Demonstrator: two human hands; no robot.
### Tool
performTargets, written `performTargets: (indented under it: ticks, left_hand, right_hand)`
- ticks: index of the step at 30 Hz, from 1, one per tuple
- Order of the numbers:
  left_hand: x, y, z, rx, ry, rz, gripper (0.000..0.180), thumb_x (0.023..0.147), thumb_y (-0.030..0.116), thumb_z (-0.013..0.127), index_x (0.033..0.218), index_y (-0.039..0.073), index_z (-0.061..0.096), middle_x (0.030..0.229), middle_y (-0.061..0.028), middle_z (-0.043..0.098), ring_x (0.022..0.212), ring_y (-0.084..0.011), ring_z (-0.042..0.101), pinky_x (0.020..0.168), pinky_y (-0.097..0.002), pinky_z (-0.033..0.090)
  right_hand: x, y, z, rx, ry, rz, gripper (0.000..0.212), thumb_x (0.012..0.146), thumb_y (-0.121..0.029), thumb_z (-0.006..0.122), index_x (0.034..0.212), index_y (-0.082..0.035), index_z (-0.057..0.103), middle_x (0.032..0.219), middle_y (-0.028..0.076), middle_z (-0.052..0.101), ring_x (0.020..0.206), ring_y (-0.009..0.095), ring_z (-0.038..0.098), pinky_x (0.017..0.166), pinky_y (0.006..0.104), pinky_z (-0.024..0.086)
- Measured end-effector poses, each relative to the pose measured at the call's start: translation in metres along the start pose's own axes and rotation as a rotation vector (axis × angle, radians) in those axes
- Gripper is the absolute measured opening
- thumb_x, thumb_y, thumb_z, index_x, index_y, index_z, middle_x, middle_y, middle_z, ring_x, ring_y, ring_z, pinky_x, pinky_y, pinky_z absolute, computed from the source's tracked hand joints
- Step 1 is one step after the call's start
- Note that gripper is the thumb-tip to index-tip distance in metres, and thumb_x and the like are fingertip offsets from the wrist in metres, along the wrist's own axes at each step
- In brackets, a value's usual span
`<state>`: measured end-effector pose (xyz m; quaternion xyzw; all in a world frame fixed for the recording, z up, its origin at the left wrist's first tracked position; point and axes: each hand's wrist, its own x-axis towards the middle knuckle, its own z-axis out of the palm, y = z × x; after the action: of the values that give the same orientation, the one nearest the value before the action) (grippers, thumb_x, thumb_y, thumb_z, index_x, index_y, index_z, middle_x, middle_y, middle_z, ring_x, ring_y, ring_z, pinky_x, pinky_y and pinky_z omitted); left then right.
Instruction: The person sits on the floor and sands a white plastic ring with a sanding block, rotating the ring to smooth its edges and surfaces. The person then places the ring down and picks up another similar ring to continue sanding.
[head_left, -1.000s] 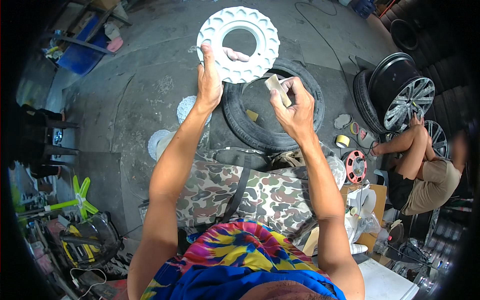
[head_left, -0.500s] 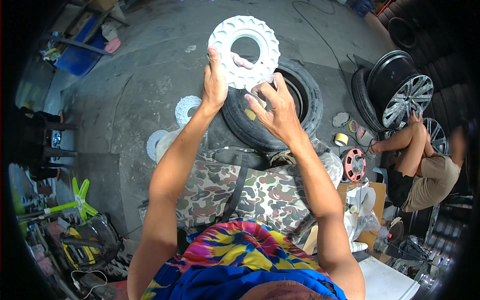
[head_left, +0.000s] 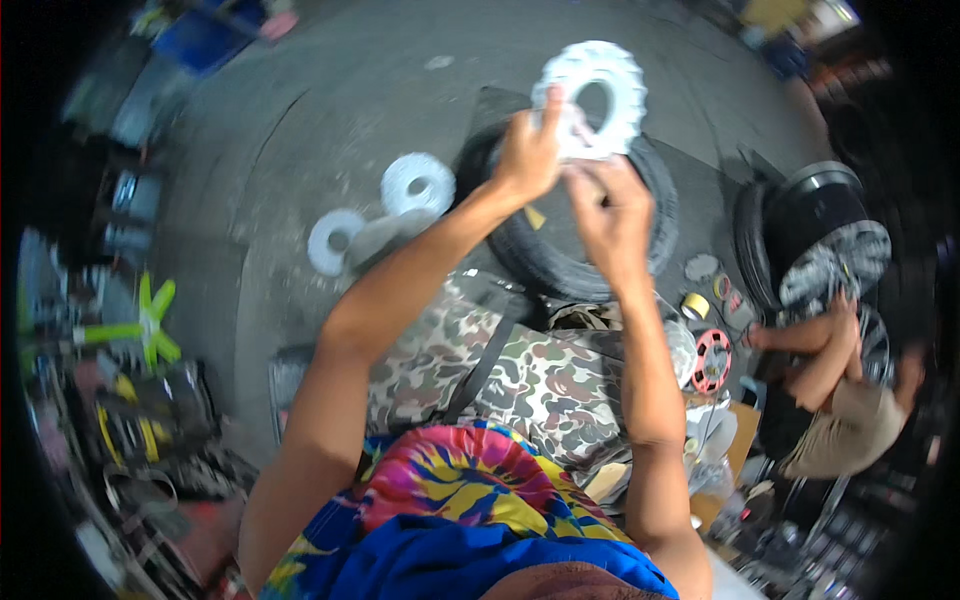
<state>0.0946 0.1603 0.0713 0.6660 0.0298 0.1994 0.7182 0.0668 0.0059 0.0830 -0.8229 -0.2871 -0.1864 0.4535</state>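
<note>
My left hand is closed on the left side of a white ring with a notched rim and a round hole, held up over a black tyre on the floor. My right hand is just below the ring, its bent fingers at or near the lower edge. Motion blur hides whether they grip anything. Two more pale rings lie on the floor to the left: one white ring and a second ring beside my knee. A yellowish scrap shows inside the tyre's opening.
At the right, a person sits beside a wheel rim and another tyre. Yellow tape and a red reel lie near my right knee. A green star-shaped base stands at the left, a blue bin beyond.
My view has shifted. Both hands and the white ring appear farther right, and the ring is turned more edge-on. My right hand's fingers, spread and bent before, now look drawn together under the ring.
</note>
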Motion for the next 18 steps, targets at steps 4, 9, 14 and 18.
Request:
performTargets:
  ticks: [4,9,14,18]
  left_hand:
    - [0.013,-0.003,0.015,-0.104,0.001,0.159,0.081,0.121,0.058,0.044,0.076,-0.003,0.074,0.066,-0.0146,0.073,0.069,-0.0222,0.075,0.071,-0.0439,0.060]
    - [0.023,-0.018,0.008,0.127,-0.113,-0.025,0.084,0.120,0.063,0.043,0.081,-0.004,0.075,0.071,-0.0176,0.076,0.073,-0.0261,0.076,0.076,-0.0427,0.060]
    - [0.016,-0.026,0.011,0.146,-0.121,0.178,0.079,0.120,0.058,0.047,0.079,-0.003,0.076,0.067,-0.0173,0.074,0.070,-0.0261,0.076,0.071,-0.0431,0.060]
    - [0.001,-0.001,0.012,-0.110,-0.014,0.191,0.074,0.121,0.053,0.050,0.080,-0.003,0.074,0.067,-0.0131,0.073,0.066,-0.0224,0.075,0.068,-0.0426,0.060]
  right_hand:
    - [0.003,0.001,-0.020,0.158,-0.127,0.230,0.015,0.107,-0.004,0.076,0.119,0.002,0.084,0.100,0.003,0.072,0.091,0.010,0.063,0.077,0.0270,0.050]
    - [-0.001,0.000,-0.001,-0.289,-0.036,-0.157,0.019,0.100,0.002,0.078,0.120,0.000,0.080,0.097,0.018,0.063,0.084,0.035,0.069,0.078,0.0436,0.056]
    - [-0.010,0.013,-0.004,0.307,-0.072,0.367,0.017,0.109,-0.011,0.075,0.117,0.004,0.081,0.102,0.006,0.075,0.081,0.015,0.066,0.073,0.0374,0.053]
    - [-0.012,0.017,-0.007,0.864,-0.013,0.729,0.025,0.112,-0.021,0.072,0.123,0.000,0.080,0.095,-0.002,0.073,0.073,0.005,0.056,0.067,0.0261,0.045]
